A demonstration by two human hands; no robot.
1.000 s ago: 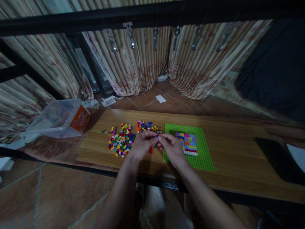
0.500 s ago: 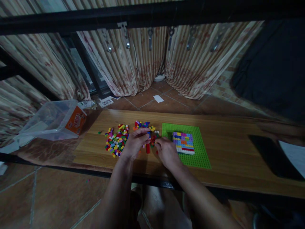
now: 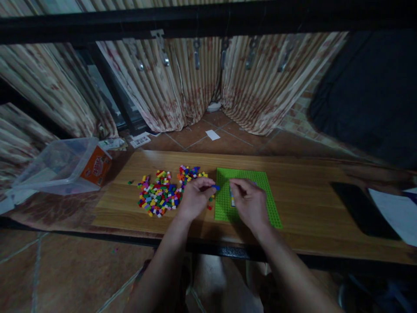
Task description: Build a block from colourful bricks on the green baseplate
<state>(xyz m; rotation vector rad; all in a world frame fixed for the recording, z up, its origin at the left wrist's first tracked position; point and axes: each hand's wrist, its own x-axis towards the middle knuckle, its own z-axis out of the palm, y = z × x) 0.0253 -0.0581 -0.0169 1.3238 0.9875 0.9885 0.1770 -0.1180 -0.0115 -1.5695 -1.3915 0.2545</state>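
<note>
A small blue toy brick [image 3: 216, 187] is pinched between the thumb and fingers of the left hand [image 3: 197, 198], jutting from the fingertips over the left edge of a green studded baseplate [image 3: 222, 206]. The right hand [image 3: 250, 198] is over the middle of the baseplate, its thumb and fingertips drawn together; whether this grip has a piece in it, I cannot tell. Under and behind the right hand is a multicoloured brick build [image 3: 232, 198] on the baseplate, mostly hidden, with a strip showing along its left side.

Just beside the left hand, a red brick [image 3: 209, 208] lies near the baseplate. Beyond that hand is a smaller heap of mixed bricks [image 3: 189, 173], and to its left a wide, loose pile of bricks [image 3: 158, 195] in many colours. One green brick [image 3: 130, 182] lies apart, farther left.

All this is on a wood-grain table [image 3: 306, 204]. Toward its right end lie a flat black object [image 3: 363, 208] and, next to it, white paper [image 3: 395, 215]. Past the left end stands a clear plastic tub [image 3: 60, 167] with an orange label [image 3: 97, 166]. On the tiled floor behind is a white slip [image 3: 213, 134], in front of striped curtains [image 3: 176, 95]. Metal hooks [image 3: 196, 56] hang from a black bar [image 3: 208, 21] above.
</note>
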